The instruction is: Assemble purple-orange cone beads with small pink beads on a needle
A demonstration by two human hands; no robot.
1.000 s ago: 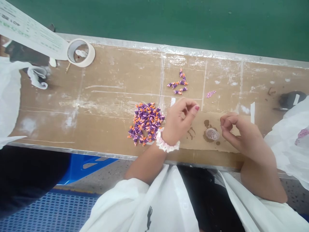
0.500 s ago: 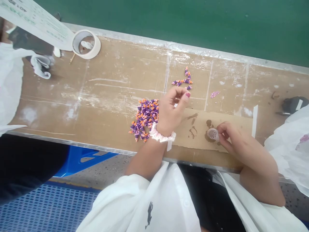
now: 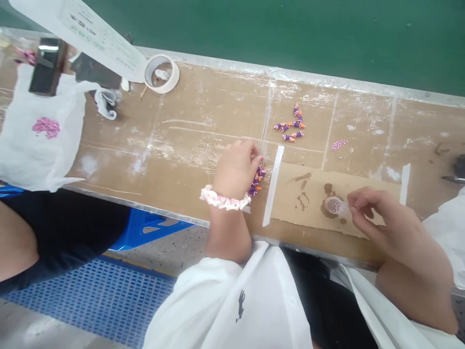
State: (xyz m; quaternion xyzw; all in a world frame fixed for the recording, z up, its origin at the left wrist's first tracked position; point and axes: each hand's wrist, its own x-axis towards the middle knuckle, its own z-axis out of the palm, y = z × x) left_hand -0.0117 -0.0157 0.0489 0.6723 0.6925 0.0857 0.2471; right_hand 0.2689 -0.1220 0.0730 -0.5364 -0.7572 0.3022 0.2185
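Observation:
My left hand (image 3: 237, 167) lies palm down over a heap of small purple and orange pieces (image 3: 256, 179), hiding most of it. Its fingers curl into the heap; what they grip is hidden. My right hand (image 3: 378, 215) is pinched, thumb and fingers together, holding a thin tool whose tip rests at a small clear round dish (image 3: 334, 204). The dish stands on a taped-down cardboard patch (image 3: 301, 194) with dark stains. A small group of finished purple and orange pieces (image 3: 291, 127) lies farther back, with a little cluster of pink beads (image 3: 339, 144) to its right.
A roll of masking tape (image 3: 162, 73) and a printed sheet (image 3: 94, 36) sit at the back left. A white plastic bag with pink beads (image 3: 43, 131) lies at the left beside another person's leg (image 3: 22, 232). More white plastic (image 3: 446, 232) is at the right edge.
My left hand dropped from a raised pinch down onto the purple heap. My right hand lowered its pinch to the clear dish. The view shifted left.

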